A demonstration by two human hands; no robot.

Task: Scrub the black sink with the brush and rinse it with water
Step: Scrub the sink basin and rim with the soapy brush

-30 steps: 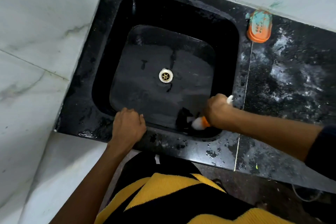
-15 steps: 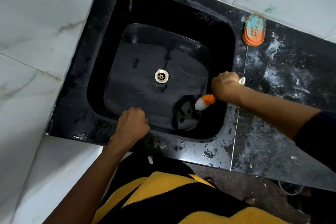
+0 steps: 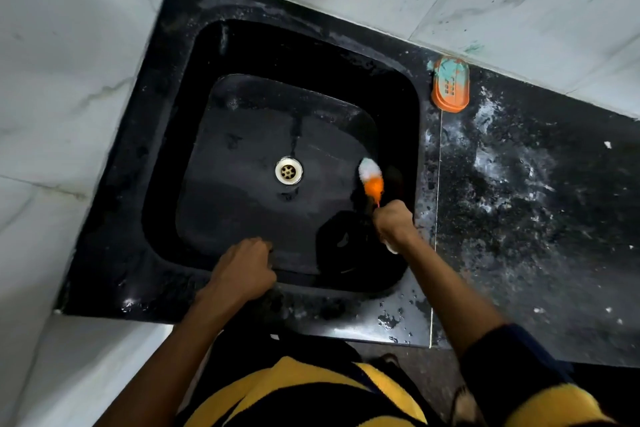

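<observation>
While the left hand [image 3: 242,272] curls over the near rim of the black sink [image 3: 166,163], the right hand [image 3: 394,224] grips the brush [image 3: 372,180], whose white and orange head lies on the basin floor just beyond its knuckles. Far beyond that hand, an orange soap dish [image 3: 450,85] sits on the tabletop [image 3: 536,218].

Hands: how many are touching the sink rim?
1. The left hand grips the near rim of the black sink; the right hand holds the brush inside the basin.
</observation>
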